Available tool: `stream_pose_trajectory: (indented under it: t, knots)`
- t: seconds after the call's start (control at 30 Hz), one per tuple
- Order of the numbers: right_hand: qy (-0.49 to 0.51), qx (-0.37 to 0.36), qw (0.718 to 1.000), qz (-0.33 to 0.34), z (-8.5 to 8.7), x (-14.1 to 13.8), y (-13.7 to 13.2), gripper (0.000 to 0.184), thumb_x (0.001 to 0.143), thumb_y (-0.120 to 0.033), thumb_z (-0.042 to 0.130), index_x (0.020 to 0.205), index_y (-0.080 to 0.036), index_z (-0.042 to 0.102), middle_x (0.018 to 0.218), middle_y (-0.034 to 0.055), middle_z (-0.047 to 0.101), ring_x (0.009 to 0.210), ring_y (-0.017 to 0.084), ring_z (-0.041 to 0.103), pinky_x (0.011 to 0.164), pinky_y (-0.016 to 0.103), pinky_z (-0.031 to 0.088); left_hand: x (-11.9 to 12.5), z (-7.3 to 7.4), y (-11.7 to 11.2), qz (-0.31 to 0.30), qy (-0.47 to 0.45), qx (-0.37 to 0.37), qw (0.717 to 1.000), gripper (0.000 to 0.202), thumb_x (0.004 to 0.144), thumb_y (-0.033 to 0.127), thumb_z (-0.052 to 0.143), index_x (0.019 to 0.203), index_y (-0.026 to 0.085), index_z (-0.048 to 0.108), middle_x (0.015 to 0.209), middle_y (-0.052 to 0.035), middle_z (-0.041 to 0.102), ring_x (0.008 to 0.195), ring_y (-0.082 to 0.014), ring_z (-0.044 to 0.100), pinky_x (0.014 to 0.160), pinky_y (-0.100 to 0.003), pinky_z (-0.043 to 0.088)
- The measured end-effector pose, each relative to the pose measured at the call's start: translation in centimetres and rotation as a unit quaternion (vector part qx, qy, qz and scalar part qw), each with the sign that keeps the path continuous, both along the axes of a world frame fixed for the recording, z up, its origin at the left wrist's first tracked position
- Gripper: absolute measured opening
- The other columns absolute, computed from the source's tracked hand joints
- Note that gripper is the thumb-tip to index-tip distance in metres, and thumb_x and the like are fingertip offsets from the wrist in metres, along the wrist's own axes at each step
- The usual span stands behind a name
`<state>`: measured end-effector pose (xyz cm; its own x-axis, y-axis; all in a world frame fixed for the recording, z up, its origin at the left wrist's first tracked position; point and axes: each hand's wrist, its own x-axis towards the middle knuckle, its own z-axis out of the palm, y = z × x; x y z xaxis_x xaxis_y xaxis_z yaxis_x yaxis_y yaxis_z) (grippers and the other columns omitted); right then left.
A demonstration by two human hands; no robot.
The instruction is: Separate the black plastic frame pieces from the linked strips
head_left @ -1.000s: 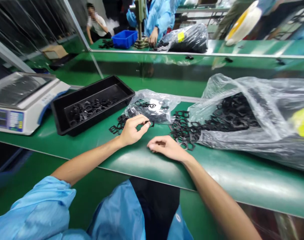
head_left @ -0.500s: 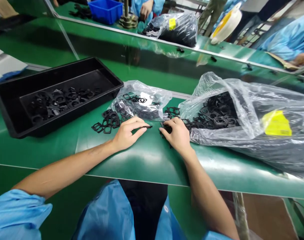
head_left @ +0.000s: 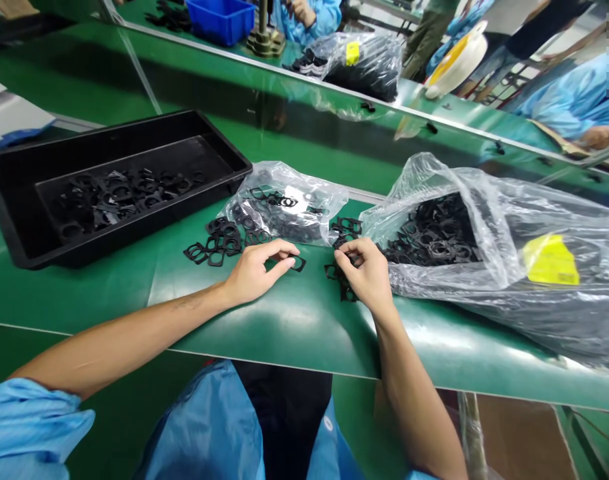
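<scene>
My left hand (head_left: 257, 270) rests on the green table (head_left: 294, 320) and pinches a small black frame-shaped part (head_left: 298, 263) between thumb and fingers. My right hand (head_left: 365, 273) is curled over a loose pile of black parts (head_left: 338, 275) at the mouth of a large clear plastic bag (head_left: 504, 247) full of the same parts; its fingertips close on one of them. A smaller clear bag of parts (head_left: 284, 207) lies just beyond both hands. Several loose parts (head_left: 214, 245) lie left of my left hand.
A black tray (head_left: 14, 230) holding several black parts stands at the left. A yellow label (head_left: 549, 260) shows inside the big bag. Beyond a metal rail, another green table carries a blue bin (head_left: 219, 17), a bagged load (head_left: 364, 60), and other people in blue coats.
The view has steadied over the table. My right hand went from the bare table up to the parts pile by the big bag. My left hand kept its pinch on the black part.
</scene>
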<state>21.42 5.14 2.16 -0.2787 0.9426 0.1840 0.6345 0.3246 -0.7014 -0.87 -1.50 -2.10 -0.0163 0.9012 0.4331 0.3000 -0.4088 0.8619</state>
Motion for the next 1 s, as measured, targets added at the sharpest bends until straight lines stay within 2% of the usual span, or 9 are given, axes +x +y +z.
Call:
stream_pose_trajectory:
  t: [0.07,0.13,0.23,0.33,0.4,0.53,0.7,0.83,1.0]
  knots:
    - [0.110,-0.061,0.992,0.025,0.7,-0.2,-0.7,0.014,0.085,-0.033,0.063,0.076,-0.021,0.060,0.085,0.0036,0.063,0.081,0.019,0.058,0.076,0.032,0.046,0.3,0.1,-0.2,-0.011,-0.032,-0.022,0.999,0.008,0.091,0.024,0.065,0.095,0.018,0.070,0.078,-0.0001,0.074,0.068,-0.0119,0.071,0.068,-0.020,0.057]
    - [0.187,-0.142,0.969,0.082,1.0,-0.8,-1.8,0.020,0.083,-0.037,0.066,0.073,-0.021,0.060,0.080,0.0009,0.060,0.077,0.016,0.055,0.074,0.030,0.044,0.6,0.3,-0.7,-0.029,-0.052,-0.043,0.997,0.008,0.091,0.025,0.065,0.093,0.018,0.068,0.073,0.0009,0.072,0.061,-0.0110,0.070,0.061,-0.018,0.057]
    - [0.244,-0.240,0.927,0.151,0.4,-1.9,-3.2,0.032,0.079,-0.047,0.075,0.071,-0.018,0.062,0.078,-0.0010,0.057,0.073,0.013,0.052,0.071,0.027,0.042,1.0,0.5,-1.4,-0.058,-0.025,-0.063,0.996,0.005,0.092,0.022,0.064,0.092,0.018,0.068,0.076,0.0014,0.072,0.063,-0.0104,0.071,0.066,-0.018,0.058]
    - [0.262,-0.306,0.899,0.173,-0.4,-2.6,-3.9,0.041,0.075,-0.055,0.080,0.072,-0.018,0.062,0.080,-0.0021,0.055,0.068,0.010,0.048,0.064,0.025,0.039,0.9,0.6,-1.9,-0.064,0.015,-0.038,0.997,0.005,0.092,0.019,0.064,0.090,0.019,0.069,0.076,0.0028,0.072,0.064,-0.0082,0.069,0.066,-0.015,0.056]
    - [0.263,-0.327,0.893,0.164,-0.7,-2.7,-4.0,0.045,0.073,-0.058,0.082,0.074,-0.018,0.062,0.079,-0.0025,0.055,0.066,0.009,0.047,0.063,0.025,0.039,0.8,0.7,-2.0,-0.057,0.036,-0.017,0.998,0.006,0.092,0.018,0.065,0.090,0.020,0.070,0.076,0.0034,0.072,0.062,-0.0071,0.067,0.064,-0.014,0.054]
    - [0.288,-0.350,0.881,0.137,-0.9,-2.5,-3.8,0.046,0.073,-0.061,0.081,0.075,-0.018,0.063,0.072,-0.0021,0.059,0.065,0.011,0.055,0.065,0.027,0.046,0.6,0.8,-1.7,-0.043,0.039,0.021,0.998,0.007,0.092,0.016,0.065,0.090,0.020,0.071,0.076,0.0035,0.072,0.061,-0.0060,0.065,0.063,-0.013,0.053]
    - [0.288,-0.339,0.891,0.092,-1.5,-2.6,-3.4,0.047,0.072,-0.062,0.081,0.073,-0.019,0.062,0.058,-0.0035,0.062,0.054,0.010,0.056,0.060,0.025,0.047,0.5,0.8,-1.4,-0.037,0.040,0.058,0.997,0.003,0.092,0.018,0.068,0.091,0.019,0.071,0.087,-0.0022,0.075,0.079,-0.0113,0.071,0.075,-0.019,0.058]
    - [0.290,-0.328,0.897,0.068,-1.8,-2.8,-3.4,0.047,0.072,-0.061,0.080,0.071,-0.019,0.060,0.054,-0.0048,0.061,0.049,0.010,0.059,0.054,0.023,0.046,0.4,0.8,-1.4,-0.022,0.051,0.086,0.995,0.002,0.090,0.018,0.072,0.091,0.018,0.071,0.096,-0.0048,0.075,0.090,-0.0134,0.072,0.087,-0.023,0.058]
    - [0.322,-0.374,0.866,0.082,-1.3,-3.0,-3.5,0.048,0.069,-0.060,0.084,0.068,-0.018,0.061,0.058,-0.0034,0.065,0.051,0.010,0.063,0.055,0.023,0.050,0.2,0.7,-1.4,-0.012,0.095,0.097,0.991,0.000,0.090,0.019,0.072,0.090,0.019,0.072,0.105,-0.0065,0.075,0.095,-0.0141,0.073,0.088,-0.025,0.058]
